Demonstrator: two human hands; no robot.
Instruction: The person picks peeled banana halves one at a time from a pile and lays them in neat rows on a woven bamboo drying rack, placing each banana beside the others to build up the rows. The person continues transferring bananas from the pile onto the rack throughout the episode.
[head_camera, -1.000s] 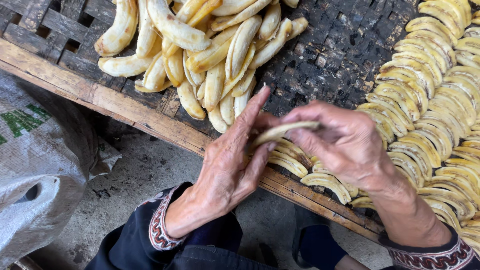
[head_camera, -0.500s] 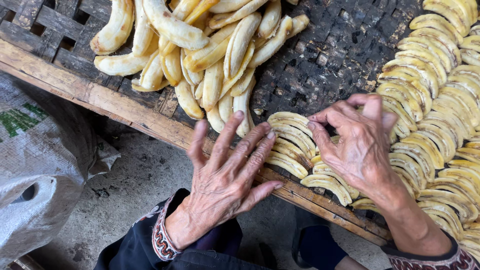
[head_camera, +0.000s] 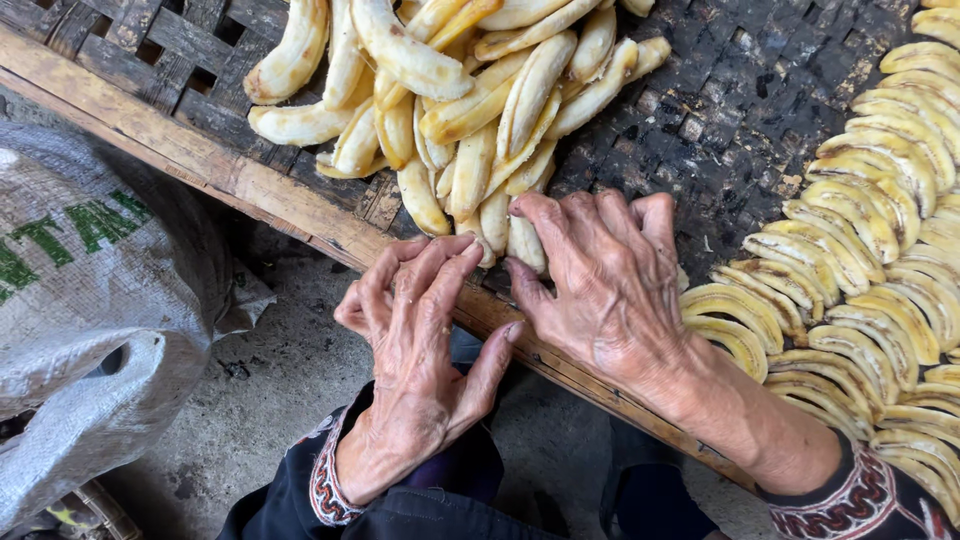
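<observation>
At the near edge of the pile, one peeled banana (head_camera: 524, 240) lies under the fingertips of both hands, still on the woven drying rack (head_camera: 740, 110), just inside its wooden rim (head_camera: 200, 160). The right hand (head_camera: 600, 290) drapes over it, fingers together and curled down onto its tip; whether they have truly closed around it cannot be told from here. The left hand (head_camera: 420, 330) sits just beside, fingers bent and loosely bunched, their tips touching the fruit's lower end at the rim, gripping nothing that shows. Behind them, the heap of whole peeled bananas (head_camera: 450, 90) is large and untouched, so plenty looks left to do. To the right, flattened slices (head_camera: 860, 260) lie in neat overlapping rows, a good stretch of rack already covered, with bare dark weave between rows and heap. A grey woven sack (head_camera: 90, 330) slumps on the concrete floor (head_camera: 270, 390) to the left.
</observation>
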